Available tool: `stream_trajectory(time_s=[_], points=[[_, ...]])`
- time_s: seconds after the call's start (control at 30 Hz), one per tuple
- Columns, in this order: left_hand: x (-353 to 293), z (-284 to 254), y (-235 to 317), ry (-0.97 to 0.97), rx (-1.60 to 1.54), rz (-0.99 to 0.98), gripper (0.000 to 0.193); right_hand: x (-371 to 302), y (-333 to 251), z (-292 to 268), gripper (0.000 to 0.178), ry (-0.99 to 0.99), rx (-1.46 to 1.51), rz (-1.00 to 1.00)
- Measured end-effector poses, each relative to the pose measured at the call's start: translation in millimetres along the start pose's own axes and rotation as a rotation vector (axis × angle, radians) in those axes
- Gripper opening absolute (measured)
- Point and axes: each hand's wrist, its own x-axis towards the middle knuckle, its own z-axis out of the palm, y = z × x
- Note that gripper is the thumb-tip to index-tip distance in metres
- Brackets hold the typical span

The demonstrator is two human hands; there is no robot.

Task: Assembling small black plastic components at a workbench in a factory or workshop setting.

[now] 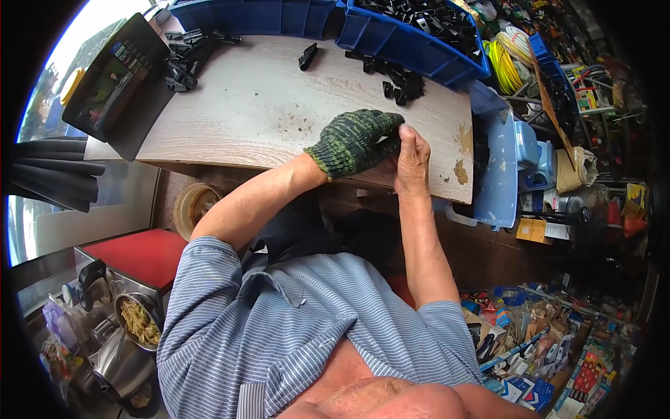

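My left hand [357, 140], in a green and black knit glove, is curled closed above the front edge of the wooden table [230, 115]. My bare right hand [413, 162] meets it from the right, thumb up and fingers bent in toward the glove. Whatever lies between the two hands is hidden, though a dark patch shows there. Just beyond them sits a small heap of black plastic parts [403, 85]. One single black plastic clip-like piece [307, 57] lies apart, farther back.
Blue bins [412, 49] line the table's back, the right one full of black parts. A tablet-like screen [115, 84] stands at left beside another black pile [183, 70]. A light-blue tub [497, 164] adjoins the right edge. A bucket [192, 209] is below left.
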Motion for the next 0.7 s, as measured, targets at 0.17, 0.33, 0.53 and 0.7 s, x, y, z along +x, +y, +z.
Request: stream_trajectory(time_s=[0.17,0.33,0.53,0.7], points=[[16,-73,-55,0.225,0.584,0.103,0.050,-8,-27,19,0.035,0.112,0.200,0.206],[25,-112,-130,0.028,0.910,0.081,0.039,-6,-25,22,0.038,0.123,0.207,0.198],[35,-109,-132,0.018,0.808,0.295,0.020,-5,-25,26,0.036,0.112,0.170,0.180],[53,-86,-134,0.117,0.710,0.267,0.021,-5,-25,25,0.036,0.161,0.157,0.192]])
